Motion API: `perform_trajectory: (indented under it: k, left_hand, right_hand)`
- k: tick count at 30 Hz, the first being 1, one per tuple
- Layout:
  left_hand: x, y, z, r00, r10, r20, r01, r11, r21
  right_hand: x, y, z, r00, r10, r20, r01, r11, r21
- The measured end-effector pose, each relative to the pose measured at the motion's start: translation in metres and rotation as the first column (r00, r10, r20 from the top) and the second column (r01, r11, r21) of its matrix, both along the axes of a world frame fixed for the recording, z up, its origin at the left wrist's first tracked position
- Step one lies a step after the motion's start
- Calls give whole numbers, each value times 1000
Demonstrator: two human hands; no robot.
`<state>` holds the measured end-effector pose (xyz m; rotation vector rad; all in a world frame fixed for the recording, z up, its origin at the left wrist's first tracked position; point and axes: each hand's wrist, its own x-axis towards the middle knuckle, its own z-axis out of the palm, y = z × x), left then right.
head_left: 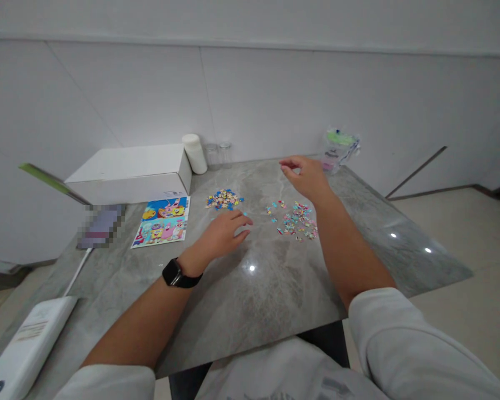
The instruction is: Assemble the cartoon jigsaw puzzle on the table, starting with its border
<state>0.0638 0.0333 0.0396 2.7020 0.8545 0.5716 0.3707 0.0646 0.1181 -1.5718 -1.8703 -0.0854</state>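
Observation:
My left hand point(224, 233), with a black watch on its wrist, rests palm down on the grey marble table point(250, 300), fingers spread, just below a heap of blue and yellow puzzle pieces point(224, 199). A single light blue piece point(245, 214) lies at its fingertips. My right hand point(306, 176) hovers above the table past a second scatter of pastel puzzle pieces point(298, 220), thumb and fingers pinched together; whether a piece is between them cannot be made out. A cartoon picture sheet point(163, 221) lies to the left.
A white box point(129, 173) stands at the back left, with a white cylinder point(195, 153) and two clear jars point(218, 154) beside it. A plastic bag point(339, 147) sits at the back right corner. A white device point(25, 350) with a cable lies near left.

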Motion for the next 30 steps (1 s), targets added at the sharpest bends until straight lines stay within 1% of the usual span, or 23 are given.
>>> perform_trajectory:
  k: [2, 5, 7, 9, 10, 12, 14, 17, 19, 20, 21, 25, 30]
  left_hand:
    - [14, -17, -2, 988, -131, -76, 129, 991, -34]
    - [31, -39, -8, 956, -253, -148, 247, 967, -56]
    - [39, -46, -14, 941, -285, -184, 280, 959, -50]
    - [42, -47, -22, 932, -292, -215, 294, 956, -25]
    - [43, -46, -25, 930, -291, -226, 296, 955, -12]
    - [43, -43, -31, 929, -286, -236, 294, 956, -1]
    - [42, -40, -35, 931, -277, -238, 284, 959, -7]
    - [42, -39, -36, 934, -270, -235, 275, 961, -15]
    - [43, -40, -35, 934, -270, -234, 272, 962, -21]
    - [44, -40, -35, 934, -270, -234, 272, 962, -25]
    - [44, -40, -34, 934, -270, -235, 271, 962, -28]
    - [45, -41, -34, 933, -275, -232, 275, 961, -31]
    - [43, -41, -35, 933, -271, -237, 277, 961, -11]
  right_hand:
    - [22, 0, -15, 998, -60, 29, 62, 997, -55]
    - [55, -7, -50, 983, -142, 120, 161, 973, -167]
    - [74, -15, -75, 969, -175, 174, 212, 950, -230]
    - [91, -23, -96, 959, -201, 200, 251, 930, -269]
    - [97, -26, -105, 952, -225, 208, 278, 920, -277]
    - [106, -30, -117, 948, -225, 226, 287, 910, -299]
    - [110, -30, -124, 952, -187, 242, 259, 914, -312]
    - [105, -25, -128, 958, -82, 275, 178, 921, -348]
    - [101, -22, -129, 952, -23, 306, 147, 910, -388]
    - [100, -21, -129, 946, -17, 324, 153, 903, -401]
    - [99, -21, -129, 939, -30, 341, 175, 898, -403]
    - [104, -23, -128, 918, -150, 367, 297, 874, -385]
    - [110, -26, -126, 911, -210, 355, 353, 843, -406]
